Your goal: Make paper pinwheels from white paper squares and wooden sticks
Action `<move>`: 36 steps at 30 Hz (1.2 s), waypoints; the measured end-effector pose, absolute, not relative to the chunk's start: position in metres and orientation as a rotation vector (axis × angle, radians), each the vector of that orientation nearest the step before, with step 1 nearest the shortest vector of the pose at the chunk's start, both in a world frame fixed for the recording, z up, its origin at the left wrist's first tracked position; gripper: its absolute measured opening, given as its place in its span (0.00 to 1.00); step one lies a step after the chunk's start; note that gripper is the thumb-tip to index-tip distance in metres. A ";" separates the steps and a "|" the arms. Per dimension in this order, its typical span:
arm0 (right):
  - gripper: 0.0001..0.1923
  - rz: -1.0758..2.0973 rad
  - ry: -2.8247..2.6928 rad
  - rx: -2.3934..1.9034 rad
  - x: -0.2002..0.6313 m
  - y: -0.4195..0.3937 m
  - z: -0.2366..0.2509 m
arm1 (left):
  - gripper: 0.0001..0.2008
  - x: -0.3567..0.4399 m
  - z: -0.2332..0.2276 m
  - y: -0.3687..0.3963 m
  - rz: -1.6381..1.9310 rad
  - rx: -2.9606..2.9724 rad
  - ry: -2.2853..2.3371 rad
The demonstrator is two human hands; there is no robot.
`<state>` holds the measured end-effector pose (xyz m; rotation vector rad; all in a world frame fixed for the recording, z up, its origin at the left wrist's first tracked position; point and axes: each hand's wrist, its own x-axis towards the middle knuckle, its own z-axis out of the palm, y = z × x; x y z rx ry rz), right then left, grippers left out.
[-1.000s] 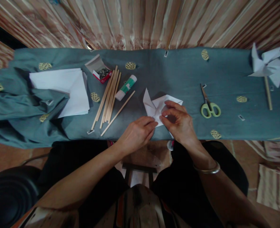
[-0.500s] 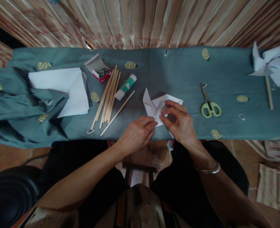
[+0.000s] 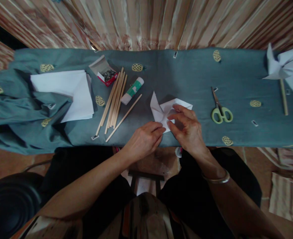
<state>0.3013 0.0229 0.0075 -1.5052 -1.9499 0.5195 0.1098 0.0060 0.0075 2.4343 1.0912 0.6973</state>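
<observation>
Pinched grip of the left hand (image 3: 147, 137), thumb against bent fingers, has hold of the near edge of a folded white paper pinwheel shape (image 3: 164, 111); the right hand (image 3: 190, 129) is curled over its right part, thumb and forefinger tips close together at the sheet, though whether they clasp it I cannot tell. One crisp, pointed flap stands up at the left. It lies close to the table's near edge, on smooth blue-green cloth (image 3: 186, 76) printed with yellow pineapples.

Just left lie a slim, pale wooden stick (image 3: 124, 118), a white-and-green glue-stick cylinder (image 3: 133, 90) and a bundle of similar rods (image 3: 115, 99), with an open red-and-white card box (image 3: 98, 66) of small metal pieces behind. Farther left, rumpled fabric overlaps a flat white paper stack (image 3: 79, 96).

Flat cloth runs rightward to green-handled scissors (image 3: 221, 114) and, well beyond, a finished pinwheel (image 3: 283, 68) on its stick. Behind the far edge hangs a pleated, striped curtain (image 3: 151, 26).
</observation>
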 end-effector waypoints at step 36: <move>0.38 0.166 -2.214 -1.391 0.299 0.001 -0.022 | 0.10 0.108 0.012 0.008 0.530 2.458 1.099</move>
